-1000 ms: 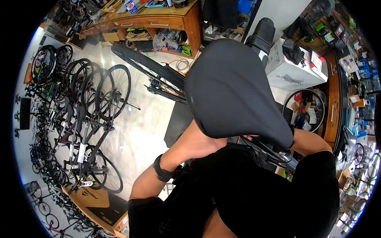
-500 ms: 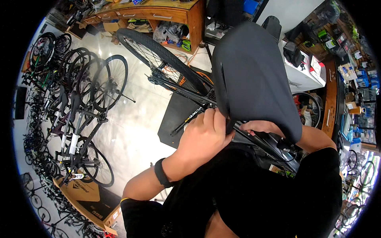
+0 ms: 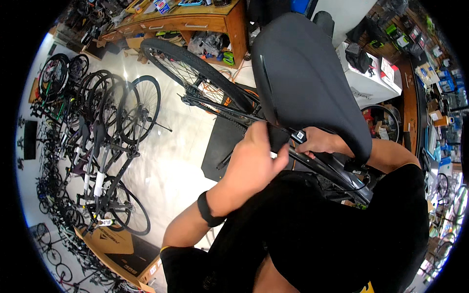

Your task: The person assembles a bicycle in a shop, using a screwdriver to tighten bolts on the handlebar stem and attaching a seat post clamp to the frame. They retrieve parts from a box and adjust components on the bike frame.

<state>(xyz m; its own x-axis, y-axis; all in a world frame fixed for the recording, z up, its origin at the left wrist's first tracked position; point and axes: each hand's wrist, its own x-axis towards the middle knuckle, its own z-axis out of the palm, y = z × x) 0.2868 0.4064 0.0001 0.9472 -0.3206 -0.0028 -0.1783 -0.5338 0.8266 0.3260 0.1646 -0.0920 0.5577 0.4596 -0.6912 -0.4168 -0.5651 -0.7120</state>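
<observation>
A large black saddle stands high in front of me and covers part of the bicycle beneath. Under its near left edge, my left hand, with a black band on its wrist, has curled fingers and a thumb beside a dark piece; slight blur hides its exact hold. My right hand reaches in beneath the saddle from the right. Its fingers are bent together next to the black frame tube, by a small black part with a white square label. What those fingertips pinch is hidden.
The bicycle's rear wheel points far left, over a dark mat. A wooden workbench stands beyond it. Several parked bicycles and an open cardboard box line the left. A white box sits at the right.
My left hand has shifted slightly right and its fingers have loosened from the saddle's underside. The labelled part now shows by my right fingers. The whole view has shifted a little.
</observation>
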